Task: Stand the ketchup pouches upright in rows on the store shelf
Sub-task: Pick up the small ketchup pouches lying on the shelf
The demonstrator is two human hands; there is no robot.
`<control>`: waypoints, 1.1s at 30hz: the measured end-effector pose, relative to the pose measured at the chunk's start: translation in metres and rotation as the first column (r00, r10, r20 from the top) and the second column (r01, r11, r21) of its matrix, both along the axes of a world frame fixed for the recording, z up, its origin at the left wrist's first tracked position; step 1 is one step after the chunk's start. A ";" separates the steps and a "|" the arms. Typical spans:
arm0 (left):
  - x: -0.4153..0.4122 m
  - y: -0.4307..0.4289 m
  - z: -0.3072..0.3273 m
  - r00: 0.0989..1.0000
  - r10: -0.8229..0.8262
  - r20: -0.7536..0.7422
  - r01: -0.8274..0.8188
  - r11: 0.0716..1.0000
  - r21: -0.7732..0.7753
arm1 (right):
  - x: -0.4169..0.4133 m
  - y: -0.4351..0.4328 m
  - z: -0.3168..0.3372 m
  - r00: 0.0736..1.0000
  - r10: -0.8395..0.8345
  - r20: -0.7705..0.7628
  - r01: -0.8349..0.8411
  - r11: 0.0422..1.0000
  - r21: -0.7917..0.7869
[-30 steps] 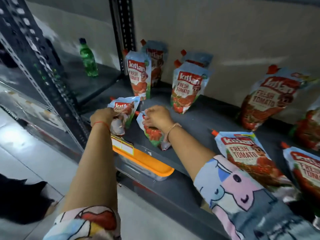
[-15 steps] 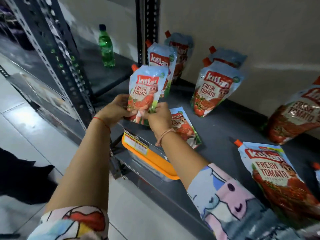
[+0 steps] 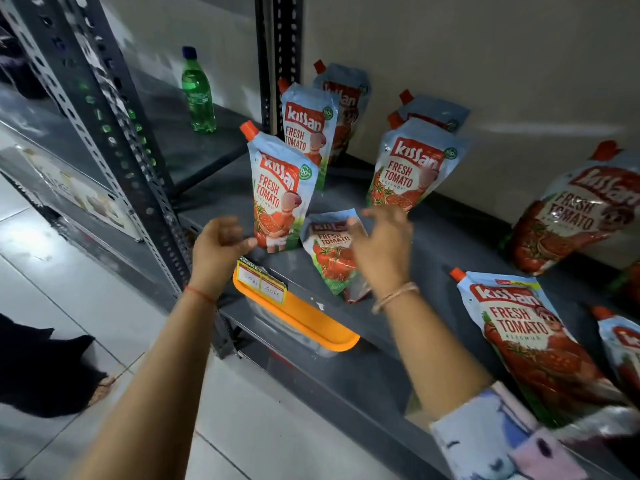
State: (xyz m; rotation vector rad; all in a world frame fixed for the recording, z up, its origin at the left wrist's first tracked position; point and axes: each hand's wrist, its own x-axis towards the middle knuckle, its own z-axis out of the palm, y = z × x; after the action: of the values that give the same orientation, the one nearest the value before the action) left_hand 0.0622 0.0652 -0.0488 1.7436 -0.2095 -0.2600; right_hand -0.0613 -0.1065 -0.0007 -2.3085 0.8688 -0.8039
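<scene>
Front pouch (image 3: 278, 199): stands upright near the front left of the shelf (image 3: 450, 244), orange spout up and label facing me. I judge it placed there to open a new front place in the left row.
Left row: two more upright pouches (image 3: 306, 133) stand behind it toward the back corner, one behind the other.
Second row: an upright pair (image 3: 405, 171) to the right, tilted back toward the wall; room is left in front of it.
Flat pouch (image 3: 329, 251): lies label up just right of the front pouch, between my two hands. I judge it the next candidate to stand.
Other pouches: one leaning against the wall far right (image 3: 571, 216), one lying flat at the front right (image 3: 526, 337), another partly cut off at the edge.
Left hand (image 3: 220, 244): fingers loosely curled, holding nothing; fingertips at or just beside the front pouch's lower left edge, contact unclear. Looks like a guard against tipping.
Right hand (image 3: 381, 247): fingers spread open, empty, hovering over the flat pouch; blurred.
Risk: soft pouch bases, so a nudge could topple the front one.
Surroundings: green bottle (image 3: 198, 95) on the neighbouring shelf, well apart; orange price-tag holder (image 3: 298, 313) on the shelf lip.
</scene>
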 end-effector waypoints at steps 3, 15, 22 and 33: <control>-0.061 -0.026 0.006 0.999 0.030 -0.030 -0.028 0.997 0.076 | -0.018 -0.037 -0.011 0.896 0.095 -0.434 0.010 0.972 0.233; -0.108 -0.048 0.014 0.899 -0.429 -0.084 0.424 0.903 -0.071 | -0.074 0.017 -0.046 0.972 0.110 0.208 -0.169 0.941 0.294; -0.071 -0.064 -0.009 0.924 -0.382 0.025 0.380 0.923 0.060 | -0.039 0.035 -0.052 0.989 0.112 0.094 -0.135 0.947 0.290; -0.179 -0.081 -0.007 0.937 -0.002 0.349 -0.029 0.996 0.083 | -0.160 -0.017 0.005 0.973 -0.184 0.138 0.203 0.968 -0.145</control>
State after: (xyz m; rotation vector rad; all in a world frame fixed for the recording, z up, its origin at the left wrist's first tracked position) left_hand -0.1171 -0.0157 -0.0559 1.8689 -0.4495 0.0552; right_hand -0.2211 -0.1236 0.0041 -2.3040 1.0187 -1.1249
